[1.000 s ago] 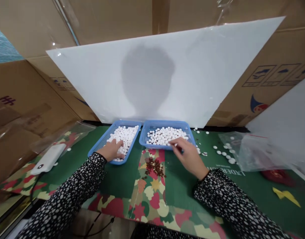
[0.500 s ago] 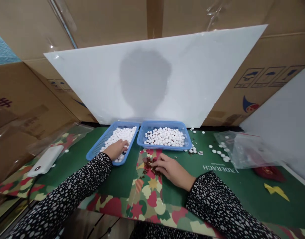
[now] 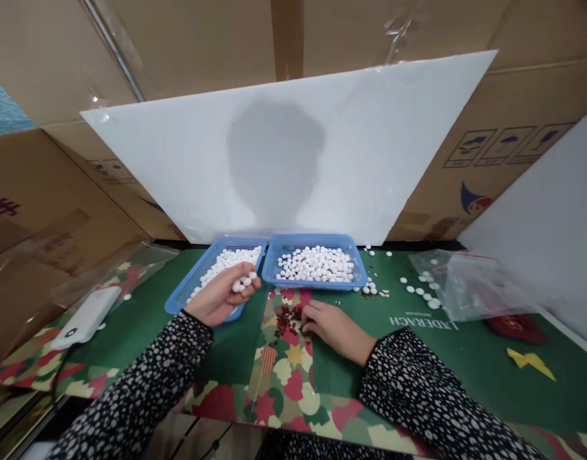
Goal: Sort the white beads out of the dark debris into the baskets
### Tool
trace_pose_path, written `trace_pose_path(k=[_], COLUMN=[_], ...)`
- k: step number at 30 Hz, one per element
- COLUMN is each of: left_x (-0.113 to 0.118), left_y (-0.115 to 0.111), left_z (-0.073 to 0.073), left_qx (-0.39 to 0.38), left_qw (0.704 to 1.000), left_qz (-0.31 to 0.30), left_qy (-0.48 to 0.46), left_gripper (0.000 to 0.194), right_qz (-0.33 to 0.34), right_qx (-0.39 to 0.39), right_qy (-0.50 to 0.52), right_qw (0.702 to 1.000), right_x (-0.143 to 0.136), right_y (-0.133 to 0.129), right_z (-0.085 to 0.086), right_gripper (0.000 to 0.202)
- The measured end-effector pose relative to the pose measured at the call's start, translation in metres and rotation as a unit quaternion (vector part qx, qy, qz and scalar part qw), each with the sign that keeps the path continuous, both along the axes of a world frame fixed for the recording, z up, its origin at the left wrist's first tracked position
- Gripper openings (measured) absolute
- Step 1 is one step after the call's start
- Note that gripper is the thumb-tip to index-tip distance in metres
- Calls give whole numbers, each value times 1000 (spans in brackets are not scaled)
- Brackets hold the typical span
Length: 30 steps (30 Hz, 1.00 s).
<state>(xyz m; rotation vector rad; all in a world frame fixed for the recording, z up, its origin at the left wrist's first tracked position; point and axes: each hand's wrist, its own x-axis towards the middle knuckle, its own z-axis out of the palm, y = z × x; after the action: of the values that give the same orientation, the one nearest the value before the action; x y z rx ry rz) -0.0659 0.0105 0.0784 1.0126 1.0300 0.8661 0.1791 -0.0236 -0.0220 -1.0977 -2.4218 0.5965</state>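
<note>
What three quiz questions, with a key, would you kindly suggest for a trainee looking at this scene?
1. True or false: the left hand holds several white pieces.
2. Multiple choice: the two baskets are a) red, b) blue, c) yellow.
3. Fill in: the hand nearer the reddish-brown bits is the person's ____ one.
Key: 1. true; 2. b; 3. right.

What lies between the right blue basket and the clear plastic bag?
Loose white balls on the green covering, plus small dark bits near the basket, as the head view shows.
</note>
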Motion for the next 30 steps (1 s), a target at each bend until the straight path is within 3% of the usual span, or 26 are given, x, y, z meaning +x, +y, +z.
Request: trace_pose_path(k=[6,12,20,26,30], left_x=[56,70,65,64,64], left_y=[-22,-14,-13,-12,-12], left_z=[-36,-67,-81,-80,-81], left_qx=[-41,-6,3,3,4], left_qw=[994,994,993,996,998], left_qz=[-80,-88,-56,-43,-28], left_qy=[-55,-62,-102,-74,-59], left_gripper=[13,14,26,25,29], right_qz=[-2,-9,-30,-71,-58], right_qx=[15,-35,-85,-163,-142], right_qy=[-9,87,179,239,204], right_qw=[1000,996,980,955,967], right_x=[8,18,22,19,19], right_y=[4,7,6,5,5], right_z=[-3,0,5,4,2], right_gripper=[16,16,15,7,5])
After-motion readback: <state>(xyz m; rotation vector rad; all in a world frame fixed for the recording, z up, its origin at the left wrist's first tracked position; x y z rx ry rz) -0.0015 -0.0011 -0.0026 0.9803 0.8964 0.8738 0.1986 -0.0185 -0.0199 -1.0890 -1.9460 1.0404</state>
